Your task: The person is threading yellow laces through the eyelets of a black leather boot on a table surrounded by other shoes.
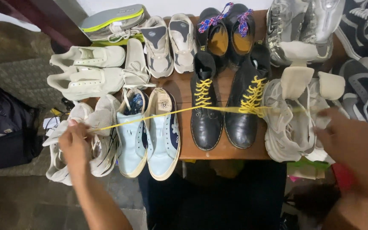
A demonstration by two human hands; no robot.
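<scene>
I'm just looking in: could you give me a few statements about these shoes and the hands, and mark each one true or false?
1. The left hand pinches a yellow lace. True.
2. The lace runs through the black boots. True.
3. The boots stand on the floor. False: they stand on a wooden table.
4. The lace hangs slack. False: it is stretched taut between the left hand and the right hand.

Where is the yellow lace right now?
In the head view the yellow lace is stretched taut across the middle, from the left hand over the light blue sneakers, through the black boots, towards the right hand.
</scene>
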